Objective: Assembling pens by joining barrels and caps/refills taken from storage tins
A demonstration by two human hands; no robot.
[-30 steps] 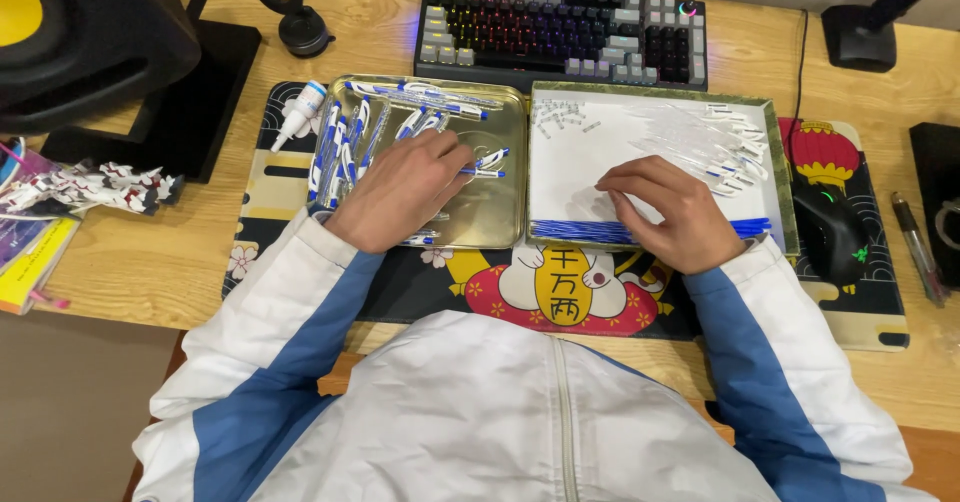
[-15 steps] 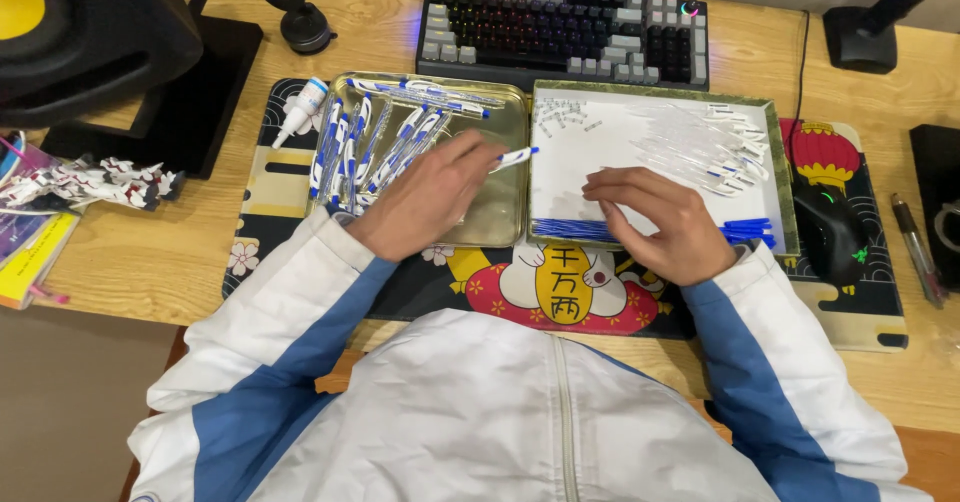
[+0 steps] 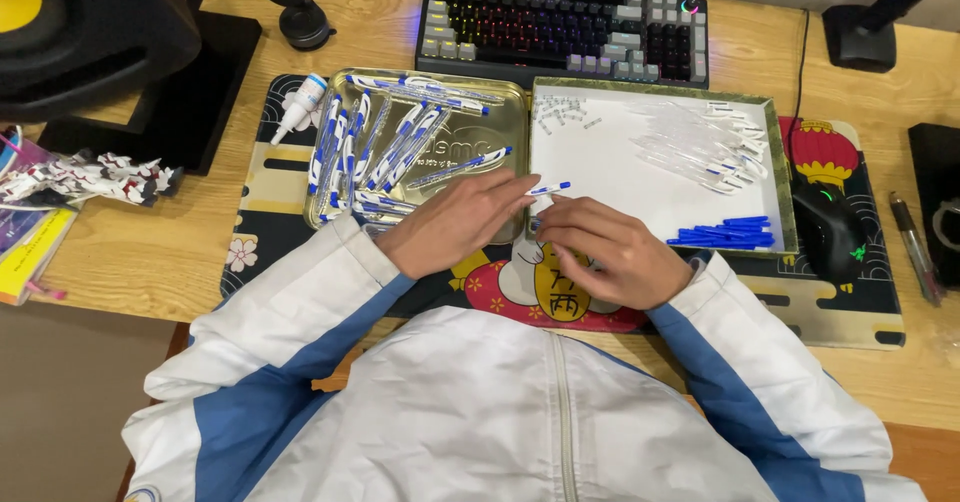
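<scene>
My left hand [image 3: 462, 224] has come off the tin [image 3: 340, 217] since a second ago and now carries a pen [image 3: 547, 189] toward the middle, and my right hand [image 3: 610, 247] has slid left along the white tray [image 3: 660, 187] to meet it. The pen is white with a blue tip; my left fingers are closed round its barrel, and the tip pokes out to the right over the seam between tin and tray. My right hand is curled, fingertips touching the pen's end or just beside it; I cannot tell whether it grips anything.

The tin lies to my left, holding a loose heap of the same blue-and-white pens [image 3: 395, 147]. The tray lies just beside it on the right: small clear bits [image 3: 562, 112] in its far left corner, a pile of clear tubes [image 3: 700, 142] across the far right, and a row of blue pieces [image 3: 722, 234] along its near right edge.

Both sit on a patterned mat [image 3: 850, 307] over the wooden surface [image 3: 150, 252]. A keyboard [image 3: 565, 27] stands beyond them, a mouse [image 3: 830, 232] just right of the tray, and a small white bottle [image 3: 300, 107] by the tin's far left corner.
</scene>
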